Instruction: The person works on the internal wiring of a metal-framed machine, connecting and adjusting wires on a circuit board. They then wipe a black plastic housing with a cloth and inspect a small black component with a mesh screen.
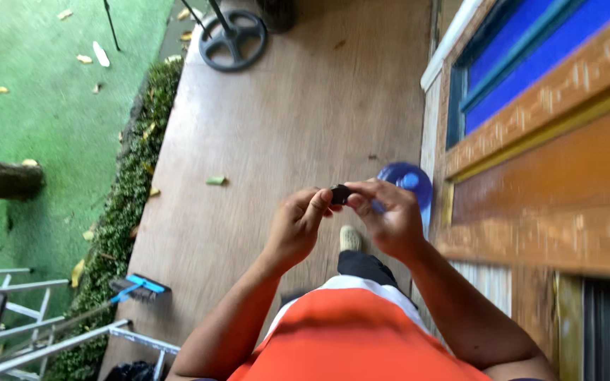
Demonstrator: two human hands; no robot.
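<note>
A small black object [340, 194] sits pinched between the fingertips of both hands, held out in front of the person's chest above a wooden plank floor [284, 127]. The left hand [296, 227] curls inward, its thumb and forefinger closed against the object's left end. The right hand [390, 215] meets it from the other side, fingers bent and closed on the right end, so the two sets of fingertips nearly touch around it.

Handling it well seems to call for a light, steady pinch from both sides, with the object kept close to the body and turned slowly, since so little of it sticks out past the fingertips and a slip would drop it to the floor below.

The object is dark, compact and roughly blocky; it is too small and blurred to tell its kind or any detail on its surface.

Just beyond the right fingers stands a blue water jug [409, 182], seen from above. Below the fingers, one light shoe [350, 238] shows on the boards. Well to the left of the left fingers, a blue-headed brush [140, 287] lies near a strip of low hedge [118, 219] bordering green turf [44, 106]. Far ahead rests a round black stand base [233, 39]. The person wears an orange shirt [347, 339].
</note>
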